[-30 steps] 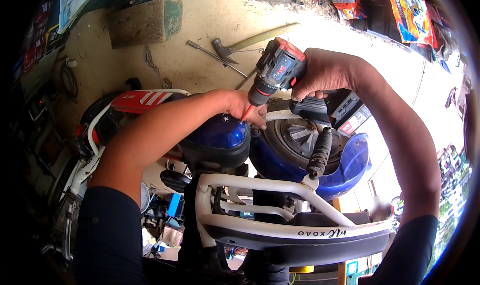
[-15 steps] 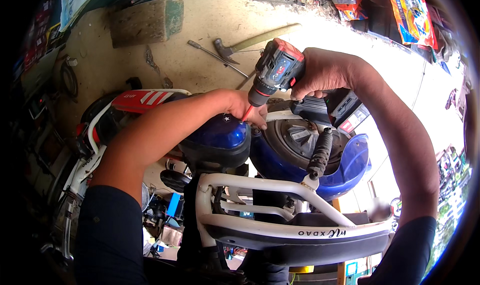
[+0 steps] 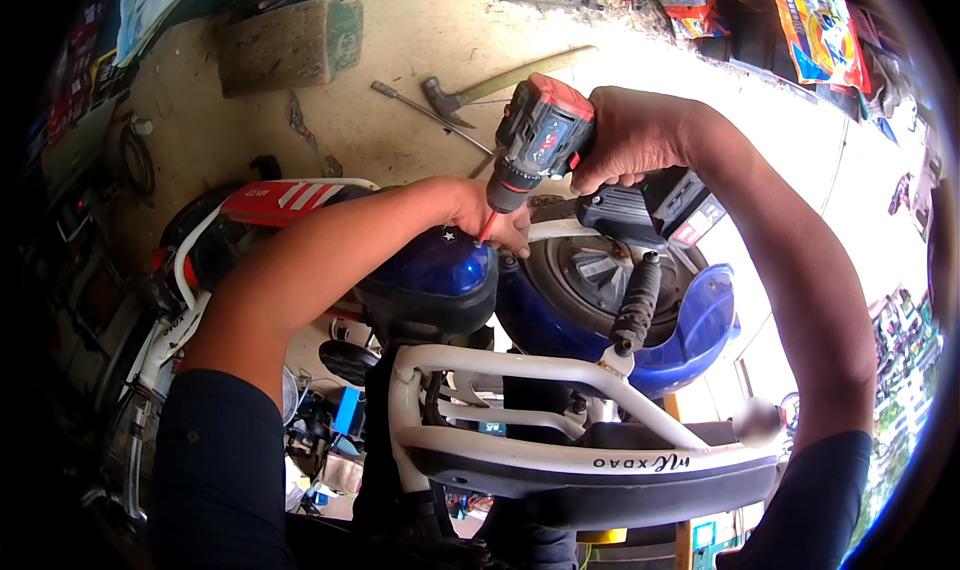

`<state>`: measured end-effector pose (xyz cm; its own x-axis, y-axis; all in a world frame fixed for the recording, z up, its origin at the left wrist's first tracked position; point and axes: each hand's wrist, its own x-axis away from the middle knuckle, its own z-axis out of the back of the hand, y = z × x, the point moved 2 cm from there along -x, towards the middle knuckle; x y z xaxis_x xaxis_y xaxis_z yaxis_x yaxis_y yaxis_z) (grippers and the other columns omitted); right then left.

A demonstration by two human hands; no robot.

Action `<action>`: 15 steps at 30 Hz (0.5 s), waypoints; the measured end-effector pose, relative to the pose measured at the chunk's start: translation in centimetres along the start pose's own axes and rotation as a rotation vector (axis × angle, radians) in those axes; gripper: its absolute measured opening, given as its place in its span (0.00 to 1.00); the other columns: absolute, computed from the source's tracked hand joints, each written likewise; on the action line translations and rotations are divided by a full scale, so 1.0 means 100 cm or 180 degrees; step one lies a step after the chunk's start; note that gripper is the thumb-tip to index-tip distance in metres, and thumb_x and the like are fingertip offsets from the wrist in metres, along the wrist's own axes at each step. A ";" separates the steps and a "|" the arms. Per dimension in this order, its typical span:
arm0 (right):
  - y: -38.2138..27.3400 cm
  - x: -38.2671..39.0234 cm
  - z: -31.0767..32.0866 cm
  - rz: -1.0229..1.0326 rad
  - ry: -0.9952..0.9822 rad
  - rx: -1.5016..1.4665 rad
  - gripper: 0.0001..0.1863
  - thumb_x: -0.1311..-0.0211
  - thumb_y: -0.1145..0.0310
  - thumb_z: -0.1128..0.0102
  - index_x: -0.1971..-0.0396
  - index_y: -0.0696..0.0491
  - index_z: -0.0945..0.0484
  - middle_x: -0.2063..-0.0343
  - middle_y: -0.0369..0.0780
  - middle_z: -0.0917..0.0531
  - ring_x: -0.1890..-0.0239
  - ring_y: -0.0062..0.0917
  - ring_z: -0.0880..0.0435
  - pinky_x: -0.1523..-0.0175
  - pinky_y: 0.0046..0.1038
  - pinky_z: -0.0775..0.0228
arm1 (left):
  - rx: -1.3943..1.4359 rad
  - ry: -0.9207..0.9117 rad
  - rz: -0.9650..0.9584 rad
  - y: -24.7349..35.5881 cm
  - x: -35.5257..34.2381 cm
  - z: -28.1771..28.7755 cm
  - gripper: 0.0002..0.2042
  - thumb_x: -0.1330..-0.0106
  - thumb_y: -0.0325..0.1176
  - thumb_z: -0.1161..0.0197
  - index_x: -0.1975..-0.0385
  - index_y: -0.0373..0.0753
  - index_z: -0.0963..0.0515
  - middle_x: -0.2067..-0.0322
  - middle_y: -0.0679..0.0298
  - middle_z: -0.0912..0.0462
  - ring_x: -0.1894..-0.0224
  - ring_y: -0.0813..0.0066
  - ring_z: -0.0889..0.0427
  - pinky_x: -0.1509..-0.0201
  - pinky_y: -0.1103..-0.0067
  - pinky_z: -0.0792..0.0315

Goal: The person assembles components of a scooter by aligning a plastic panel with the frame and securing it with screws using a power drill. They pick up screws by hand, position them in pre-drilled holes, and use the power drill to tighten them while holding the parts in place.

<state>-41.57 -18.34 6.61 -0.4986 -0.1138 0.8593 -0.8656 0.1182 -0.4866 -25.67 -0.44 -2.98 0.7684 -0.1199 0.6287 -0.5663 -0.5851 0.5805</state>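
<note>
In my right hand (image 3: 632, 140) is a red and black cordless drill (image 3: 545, 135), gripped by its handle, with its battery end toward the wheel. Its thin red bit (image 3: 488, 227) slants down to the rim of a glossy blue cover (image 3: 430, 265) marked with a white star. My left hand (image 3: 490, 215) rests just behind the bit, fingers bent down past the cover's edge; whatever they pinch is hidden. Right of the cover are a wheel (image 3: 575, 280) with a blue mudguard (image 3: 690, 335) and a dark shock absorber (image 3: 635, 305). The scooter lies on its side.
A white tubular frame (image 3: 500, 365) with a dark footboard stands close before me. On the floor beyond are a hammer (image 3: 510, 78), a metal rod (image 3: 425, 110) and a wooden block (image 3: 280, 50). A red and white vehicle part (image 3: 275, 202) is at left, orange bags (image 3: 815, 30) far right.
The drill and my right hand have shifted slightly left, and the drill stands a little more upright. The bit stays at the cover's rim; my left hand keeps its place.
</note>
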 end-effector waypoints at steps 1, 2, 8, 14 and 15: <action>0.001 -0.002 0.000 0.0042 0.0006 0.0007 0.09 0.51 0.68 0.23 0.74 0.54 0.16 0.84 0.33 0.19 0.83 0.18 0.21 0.75 0.23 0.30 | -0.0006 -0.0009 -0.0029 0.000 0.000 0.000 0.15 0.31 0.42 0.29 0.65 0.33 0.15 0.77 0.69 0.21 0.74 0.80 0.25 0.69 0.78 0.32; 0.000 -0.003 0.000 0.0083 0.0012 0.0014 0.09 0.52 0.68 0.23 0.74 0.54 0.16 0.84 0.33 0.19 0.83 0.18 0.22 0.76 0.23 0.30 | -0.0014 -0.0005 -0.0002 0.001 0.000 0.000 0.15 0.31 0.42 0.29 0.64 0.33 0.15 0.76 0.69 0.21 0.74 0.80 0.25 0.69 0.78 0.32; -0.003 -0.002 0.004 0.0042 -0.0050 0.0187 0.10 0.53 0.68 0.22 0.73 0.55 0.15 0.82 0.35 0.17 0.81 0.20 0.21 0.72 0.26 0.27 | 0.0075 0.0039 -0.0032 0.004 0.002 0.004 0.16 0.31 0.43 0.30 0.63 0.33 0.15 0.76 0.68 0.20 0.74 0.78 0.24 0.69 0.76 0.30; -0.019 0.056 0.032 0.0487 0.0604 0.0555 0.21 0.54 0.68 0.21 0.56 0.55 0.14 0.66 0.40 0.11 0.63 0.27 0.12 0.52 0.33 0.19 | 0.0274 0.1002 -0.0411 -0.002 0.046 0.030 0.19 0.24 0.46 0.41 0.53 0.34 0.16 0.61 0.57 0.10 0.58 0.69 0.12 0.48 0.72 0.21; -0.017 0.073 0.036 0.0461 0.0960 0.0553 0.24 0.53 0.68 0.21 0.52 0.54 0.16 0.64 0.41 0.11 0.61 0.27 0.11 0.51 0.33 0.19 | 0.0050 0.1364 -0.0555 -0.006 0.065 0.032 0.20 0.23 0.47 0.42 0.50 0.34 0.16 0.55 0.54 0.11 0.52 0.65 0.13 0.44 0.69 0.22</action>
<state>-43.91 -22.94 13.18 -0.6029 0.1905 0.7748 -0.7949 -0.0601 -0.6038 -19.43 -3.45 -0.90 0.6572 0.3218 0.6816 -0.4325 -0.5796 0.6907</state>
